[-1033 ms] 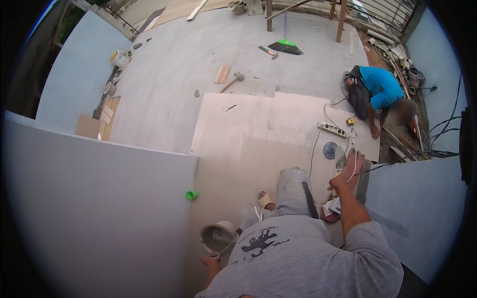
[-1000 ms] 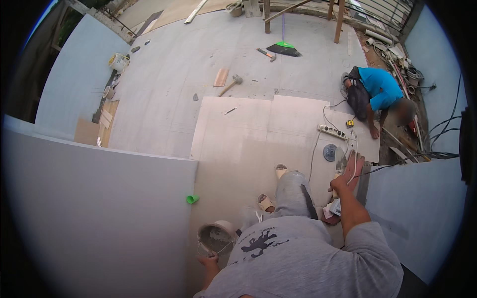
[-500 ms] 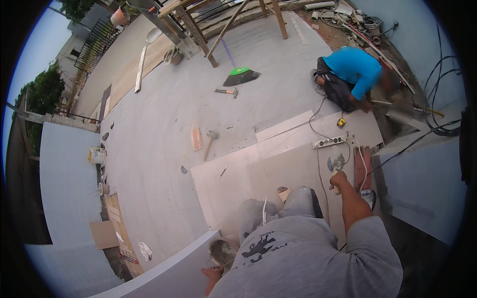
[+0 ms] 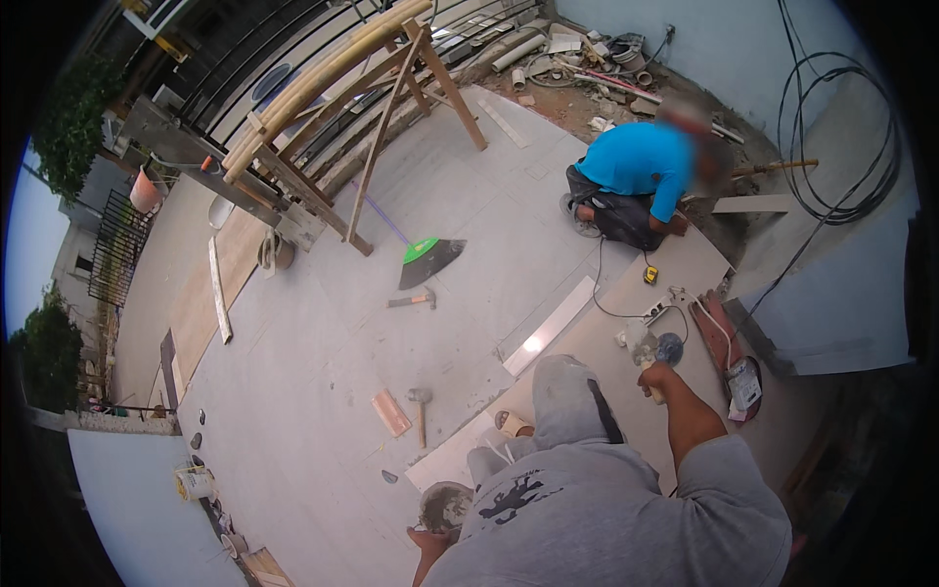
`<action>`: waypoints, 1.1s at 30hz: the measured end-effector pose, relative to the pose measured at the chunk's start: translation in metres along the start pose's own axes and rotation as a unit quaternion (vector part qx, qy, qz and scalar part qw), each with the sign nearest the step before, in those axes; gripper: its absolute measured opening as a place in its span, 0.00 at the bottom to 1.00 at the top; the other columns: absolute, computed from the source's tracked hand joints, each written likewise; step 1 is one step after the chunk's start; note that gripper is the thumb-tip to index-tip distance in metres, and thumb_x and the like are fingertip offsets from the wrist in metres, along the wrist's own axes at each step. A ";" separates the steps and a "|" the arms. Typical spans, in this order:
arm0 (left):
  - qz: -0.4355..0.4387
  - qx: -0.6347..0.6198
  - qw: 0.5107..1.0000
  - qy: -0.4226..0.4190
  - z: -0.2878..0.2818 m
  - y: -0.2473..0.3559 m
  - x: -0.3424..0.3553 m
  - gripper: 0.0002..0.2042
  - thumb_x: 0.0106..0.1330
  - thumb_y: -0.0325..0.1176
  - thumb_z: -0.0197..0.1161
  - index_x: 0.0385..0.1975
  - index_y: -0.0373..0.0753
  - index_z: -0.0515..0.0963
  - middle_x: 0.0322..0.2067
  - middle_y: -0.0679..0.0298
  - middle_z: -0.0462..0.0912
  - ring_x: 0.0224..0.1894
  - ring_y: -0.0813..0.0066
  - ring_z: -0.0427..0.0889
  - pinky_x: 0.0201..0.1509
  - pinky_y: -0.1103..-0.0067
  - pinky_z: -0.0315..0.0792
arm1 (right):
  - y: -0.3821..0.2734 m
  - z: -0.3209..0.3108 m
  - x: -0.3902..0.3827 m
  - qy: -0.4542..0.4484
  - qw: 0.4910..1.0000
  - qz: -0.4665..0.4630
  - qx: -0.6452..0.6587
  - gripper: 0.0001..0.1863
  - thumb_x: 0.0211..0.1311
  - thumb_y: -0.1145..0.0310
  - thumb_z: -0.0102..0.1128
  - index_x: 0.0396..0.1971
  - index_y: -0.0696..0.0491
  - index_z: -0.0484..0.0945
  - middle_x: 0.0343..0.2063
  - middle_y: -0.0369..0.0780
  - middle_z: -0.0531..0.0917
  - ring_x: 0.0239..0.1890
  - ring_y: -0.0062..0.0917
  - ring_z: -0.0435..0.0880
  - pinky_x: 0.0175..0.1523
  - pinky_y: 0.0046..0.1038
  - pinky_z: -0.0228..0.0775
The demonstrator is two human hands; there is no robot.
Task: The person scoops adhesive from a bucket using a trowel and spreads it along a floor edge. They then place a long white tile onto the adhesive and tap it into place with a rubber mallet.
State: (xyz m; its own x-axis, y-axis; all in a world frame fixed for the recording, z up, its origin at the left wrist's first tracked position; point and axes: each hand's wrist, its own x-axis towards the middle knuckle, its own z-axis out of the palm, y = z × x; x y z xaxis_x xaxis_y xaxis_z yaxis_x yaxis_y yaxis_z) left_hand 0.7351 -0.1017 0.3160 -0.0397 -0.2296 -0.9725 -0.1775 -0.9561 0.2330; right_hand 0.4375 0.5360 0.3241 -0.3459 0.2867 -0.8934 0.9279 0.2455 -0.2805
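My left hand (image 4: 428,542) is closed on a grey mortar bucket (image 4: 445,504) low beside my body. My right hand (image 4: 657,382) is closed on a trowel (image 4: 644,344) with a pale, mortar-stained blade, held above the pale tiles. Just beyond it are a dark grey disc (image 4: 669,348), a power strip (image 4: 655,311) with cables and a reddish board (image 4: 715,329). A rubber mallet (image 4: 421,416) and a pink tile (image 4: 390,413) lie on the floor left of my legs.
A person in blue (image 4: 626,166) crouches at right near a tape measure (image 4: 650,275). A broom (image 4: 430,259) and hammer (image 4: 411,299) lie before a wooden trestle (image 4: 421,68). Debris (image 4: 606,68), hanging cables (image 4: 871,176) and pale walls border the area.
My view has swung rightward and forward, revealing more trestle and railing; the near-left panel left view. My right hand lifted the trowel away from the reddish board. The bucket stays in my left hand.
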 end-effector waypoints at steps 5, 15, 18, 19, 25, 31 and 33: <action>0.118 0.215 0.967 -0.065 0.138 0.100 0.055 0.35 0.62 0.65 0.39 0.61 0.48 0.68 0.60 0.62 0.71 0.58 0.60 0.71 0.56 0.59 0.65 | -0.031 0.029 -0.004 0.004 0.998 0.043 0.046 0.09 0.49 0.80 0.64 0.29 0.68 0.74 0.22 0.47 0.79 0.20 0.33 0.80 0.25 0.37 0.74; 0.320 0.569 0.757 -0.028 0.594 0.093 0.113 0.28 0.71 0.56 0.46 0.55 0.36 0.72 0.49 0.58 0.77 0.45 0.66 0.77 0.46 0.71 0.71 | -0.032 0.130 0.140 0.052 0.927 0.214 0.305 0.12 0.50 0.81 0.61 0.35 0.68 0.73 0.25 0.49 0.78 0.21 0.35 0.80 0.24 0.39 0.74; 0.342 0.702 0.612 -0.125 0.666 0.089 0.161 0.30 0.73 0.54 0.46 0.54 0.28 0.72 0.48 0.55 0.78 0.42 0.68 0.79 0.42 0.75 0.73 | -0.036 0.172 0.169 0.071 0.861 0.279 0.420 0.13 0.50 0.81 0.59 0.37 0.68 0.72 0.25 0.50 0.77 0.22 0.37 0.79 0.24 0.40 0.74; 0.303 0.737 0.581 -0.166 0.713 0.071 0.137 0.30 0.73 0.54 0.47 0.54 0.27 0.72 0.48 0.54 0.78 0.45 0.69 0.78 0.45 0.75 0.72 | -0.078 0.173 0.164 0.089 0.844 0.268 0.455 0.13 0.50 0.80 0.60 0.37 0.67 0.73 0.25 0.50 0.78 0.23 0.37 0.80 0.25 0.39 0.75; 0.269 0.848 0.353 -0.291 0.903 -0.029 0.136 0.29 0.72 0.52 0.51 0.49 0.24 0.76 0.36 0.53 0.83 0.40 0.65 0.80 0.46 0.70 0.71 | -0.177 0.220 0.191 0.124 0.930 0.196 0.284 0.19 0.42 0.73 0.63 0.38 0.64 0.76 0.31 0.52 0.83 0.27 0.34 0.86 0.33 0.35 0.78; 0.254 0.874 0.058 -0.410 0.992 -0.180 0.103 0.28 0.71 0.50 0.54 0.47 0.22 0.75 0.40 0.53 0.82 0.40 0.68 0.77 0.50 0.73 0.70 | -0.225 0.259 0.161 0.139 0.809 0.251 0.513 0.21 0.42 0.71 0.64 0.39 0.65 0.75 0.31 0.50 0.83 0.26 0.33 0.86 0.33 0.34 0.77; 0.260 0.849 -0.031 -0.460 1.004 -0.224 0.131 0.28 0.71 0.50 0.54 0.49 0.22 0.74 0.44 0.49 0.82 0.45 0.64 0.78 0.53 0.71 0.69 | -0.225 0.280 0.145 0.159 0.765 0.273 0.561 0.22 0.42 0.71 0.65 0.39 0.65 0.75 0.30 0.50 0.83 0.25 0.33 0.85 0.32 0.34 0.77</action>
State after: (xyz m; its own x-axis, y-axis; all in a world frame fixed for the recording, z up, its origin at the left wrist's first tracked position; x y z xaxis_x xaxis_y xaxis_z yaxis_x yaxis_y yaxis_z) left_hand -0.2174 0.2651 0.1338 -0.2829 0.7348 -0.6164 0.4194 0.6728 0.6095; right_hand 0.2175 0.2626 0.1592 0.2850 0.3177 -0.9044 0.4190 -0.8898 -0.1805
